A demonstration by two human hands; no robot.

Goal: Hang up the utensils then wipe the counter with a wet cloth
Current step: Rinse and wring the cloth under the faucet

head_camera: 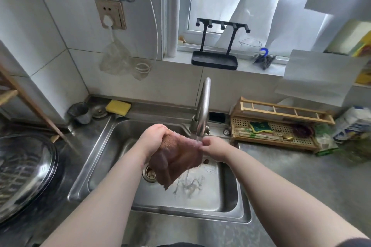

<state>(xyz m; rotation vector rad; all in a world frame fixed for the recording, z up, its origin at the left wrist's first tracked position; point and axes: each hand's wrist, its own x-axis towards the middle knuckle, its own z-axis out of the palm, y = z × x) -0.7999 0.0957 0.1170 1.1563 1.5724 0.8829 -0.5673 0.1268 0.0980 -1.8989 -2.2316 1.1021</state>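
Two hands on my brown cloth (176, 158) under the running faucet (202, 110): left grip (154, 138) bunches one end, right grip (215, 147) pinches the other over the sink (104, 146).

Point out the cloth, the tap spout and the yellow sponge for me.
cloth (176, 158), head view, middle of the hanging brown fabric
tap spout (203, 104), head view, curved metal neck
yellow sponge (118, 107), head view, top face

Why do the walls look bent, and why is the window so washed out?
Head view: the wide-angle lens bows straight lines, so the tiled wall curves near the edges. Daylight overexposes the window. The sink rim throws soft glare. The right edge by the green packets smears, while the cloth in both hands stays fairly sharp.
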